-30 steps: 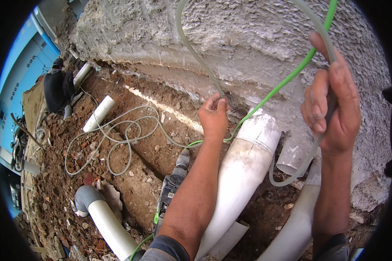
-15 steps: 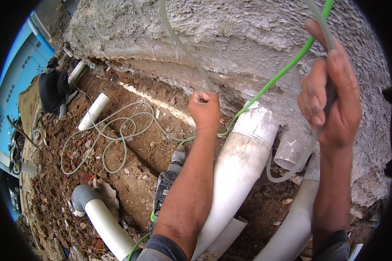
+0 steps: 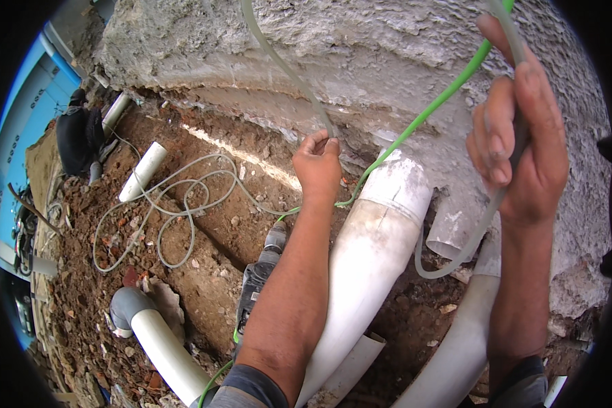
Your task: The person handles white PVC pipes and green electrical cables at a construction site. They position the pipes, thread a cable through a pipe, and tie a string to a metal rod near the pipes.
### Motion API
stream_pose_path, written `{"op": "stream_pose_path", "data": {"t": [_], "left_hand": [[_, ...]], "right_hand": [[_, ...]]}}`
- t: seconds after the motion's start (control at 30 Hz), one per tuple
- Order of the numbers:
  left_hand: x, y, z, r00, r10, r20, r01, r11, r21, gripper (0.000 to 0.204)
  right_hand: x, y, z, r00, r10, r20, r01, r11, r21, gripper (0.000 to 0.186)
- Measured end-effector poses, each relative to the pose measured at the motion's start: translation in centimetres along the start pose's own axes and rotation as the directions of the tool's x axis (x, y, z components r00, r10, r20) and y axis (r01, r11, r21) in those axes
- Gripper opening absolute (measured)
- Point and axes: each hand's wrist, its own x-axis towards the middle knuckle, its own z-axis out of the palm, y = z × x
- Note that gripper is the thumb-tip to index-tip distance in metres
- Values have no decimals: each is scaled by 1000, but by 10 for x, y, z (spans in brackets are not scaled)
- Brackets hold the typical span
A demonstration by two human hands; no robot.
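A translucent tube loops from the top of the view down to my left hand, whose thumb and fingers pinch it near the wall's foot. At the upper right my right hand is loosely closed round another length of the same kind of tube, which hangs in a bend below it. A green hose passes between my hands. Below them a large white pipe runs to the wall, beside a shorter pipe stub. A dark power tool lies partly hidden by my left forearm.
A rough concrete wall backs a rubble-strewn trench. A coil of thin tubing, a short white pipe and an elbowed pipe lie in it. A person in dark clothing crouches at the far left; blue panelling stands beyond.
Both hands have risen, the left also moving leftward with the tube it pinches. The tube's upper loop has shifted left. The background sits slightly higher and further left in the picture.
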Motion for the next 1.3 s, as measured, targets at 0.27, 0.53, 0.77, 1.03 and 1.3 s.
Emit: {"op": "stream_pose_path", "data": {"t": [0.27, 0.53, 0.77, 1.03, 1.3], "left_hand": [[-7, 12, 5, 1000, -21, -18, 20, 1000, -19, 28], [-2, 4, 10, 992, 53, -116, -79, 970, -228, 18], [2, 5, 3, 996, 77, -34, -80, 992, -95, 12], [-1, 7, 7, 999, 25, -43, -32, 988, -153, 22], [-10, 15, 7, 999, -26, -19, 24, 992, -121, 23]], "right_hand": [[-1, 1, -3, 1000, -11, 22, 10, 1000, 14, 50], [4, 8, -11, 999, -51, 9, 48, 980, 192, 44], [0, 3, 1, 997, -27, -66, 36, 991, 130, 44], [3, 3, 0, 996, -54, -70, 61, 994, 96, 44], [0, 2, -2, 999, -31, 22, 31, 999, 33, 49]]}}
